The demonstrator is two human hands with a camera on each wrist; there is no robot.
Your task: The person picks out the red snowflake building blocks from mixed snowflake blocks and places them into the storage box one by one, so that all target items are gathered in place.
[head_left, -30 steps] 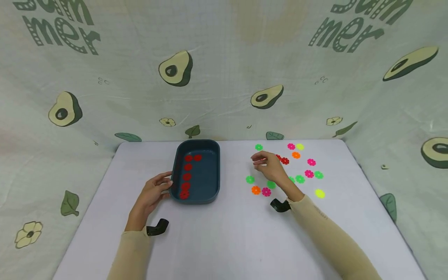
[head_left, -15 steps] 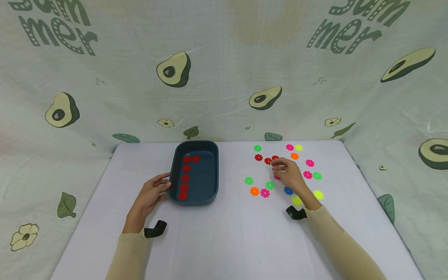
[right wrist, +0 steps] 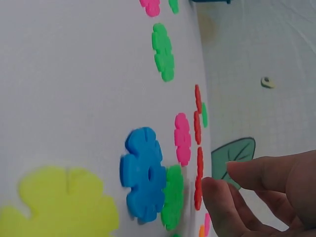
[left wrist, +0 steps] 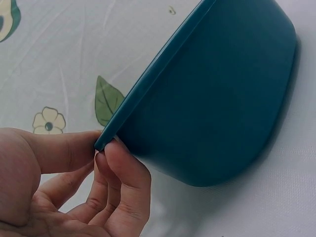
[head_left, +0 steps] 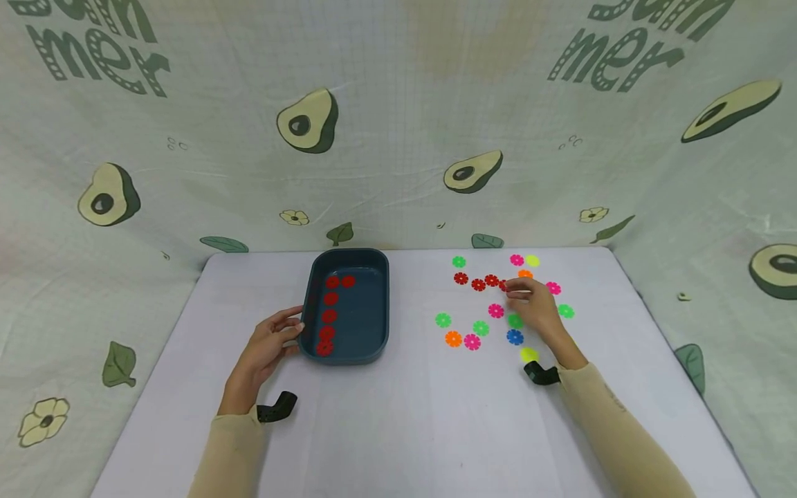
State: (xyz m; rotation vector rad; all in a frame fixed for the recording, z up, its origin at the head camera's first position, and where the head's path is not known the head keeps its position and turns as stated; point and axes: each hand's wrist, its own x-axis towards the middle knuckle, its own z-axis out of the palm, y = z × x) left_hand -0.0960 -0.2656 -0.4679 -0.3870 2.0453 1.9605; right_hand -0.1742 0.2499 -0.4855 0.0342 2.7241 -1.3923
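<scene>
My left hand (head_left: 264, 353) pinches the rim of a dark blue plastic tub (head_left: 369, 318) at its left side; the left wrist view shows thumb and fingers on either side of the rim (left wrist: 133, 98). Several red flower-shaped plastic discs (head_left: 329, 315) lie inside, mostly in a column along the left. On the white table, a row of red flower discs (head_left: 478, 284) leads up to my right hand (head_left: 537, 308). Its fingertips are right at the last red disc (right wrist: 198, 192). In the right wrist view a gap shows between thumb and forefinger, with nothing gripped there.
Other flower discs lie scattered on the right half of the table: blue (head_left: 515, 337), green (head_left: 481, 328), pink (head_left: 496, 310), orange (head_left: 453, 339) and yellow (head_left: 529, 355). A patterned cloth (head_left: 386, 200) hangs behind the table's back edge. Each wrist carries a black camera mount (head_left: 277, 408).
My right hand has moved to the right along the red row, uncovering red discs on its left and covering some discs farther right. The left hand still holds the tub, which stays in place.
</scene>
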